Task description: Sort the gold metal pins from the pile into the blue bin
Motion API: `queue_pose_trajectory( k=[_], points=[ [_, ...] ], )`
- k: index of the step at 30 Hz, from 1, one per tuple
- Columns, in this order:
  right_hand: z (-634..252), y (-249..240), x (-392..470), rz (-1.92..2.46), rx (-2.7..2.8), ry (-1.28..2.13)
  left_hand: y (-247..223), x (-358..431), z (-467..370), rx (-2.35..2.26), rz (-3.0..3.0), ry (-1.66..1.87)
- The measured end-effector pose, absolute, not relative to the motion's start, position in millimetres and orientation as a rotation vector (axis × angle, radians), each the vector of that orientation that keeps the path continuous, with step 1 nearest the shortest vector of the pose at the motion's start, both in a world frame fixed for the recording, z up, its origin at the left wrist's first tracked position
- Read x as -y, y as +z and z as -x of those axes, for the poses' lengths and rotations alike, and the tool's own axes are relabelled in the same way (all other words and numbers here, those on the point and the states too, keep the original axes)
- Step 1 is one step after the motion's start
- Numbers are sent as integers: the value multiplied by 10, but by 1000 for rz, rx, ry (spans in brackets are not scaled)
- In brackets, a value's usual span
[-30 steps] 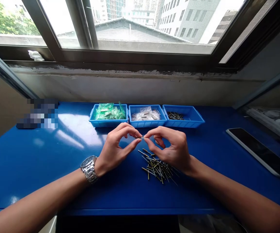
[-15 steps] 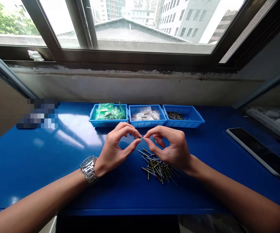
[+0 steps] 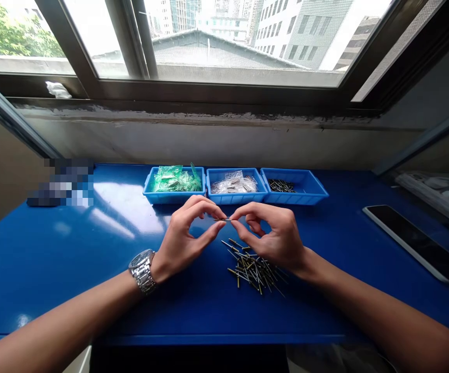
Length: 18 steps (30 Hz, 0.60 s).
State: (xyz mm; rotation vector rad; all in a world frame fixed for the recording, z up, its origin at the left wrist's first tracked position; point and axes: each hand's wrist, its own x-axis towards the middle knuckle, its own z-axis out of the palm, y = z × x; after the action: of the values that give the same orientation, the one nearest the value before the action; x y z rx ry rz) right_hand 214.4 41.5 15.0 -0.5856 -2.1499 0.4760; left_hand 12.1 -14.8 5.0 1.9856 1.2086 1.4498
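Note:
A thin metal rivet lies level between my two hands, above the blue table. Thumb and forefinger of my left hand pinch its left end, while my right hand pinches the right end. Below and partly behind my right hand is a loose pile of rivets with brassy bodies and silver pins. A silver watch is on my left wrist. The fingertips hide both ends of the held rivet.
Three blue bins stand in a row at the back: one with green packets, one with clear packets, one with dark small parts. A phone lies at the right. A pixelated patch covers things at the back left.

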Motion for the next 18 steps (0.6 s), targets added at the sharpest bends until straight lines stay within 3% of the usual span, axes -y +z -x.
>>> queue_pose_trajectory(
  k=[10, 18],
  points=[
    [-2135, 194, -342, 409, 2163, 340, 55, 152, -152, -1157, -2078, 1318],
    [-2177, 184, -441, 544, 2293, 470, 64, 164, -137, -1192, -2001, 1406]
  ],
)
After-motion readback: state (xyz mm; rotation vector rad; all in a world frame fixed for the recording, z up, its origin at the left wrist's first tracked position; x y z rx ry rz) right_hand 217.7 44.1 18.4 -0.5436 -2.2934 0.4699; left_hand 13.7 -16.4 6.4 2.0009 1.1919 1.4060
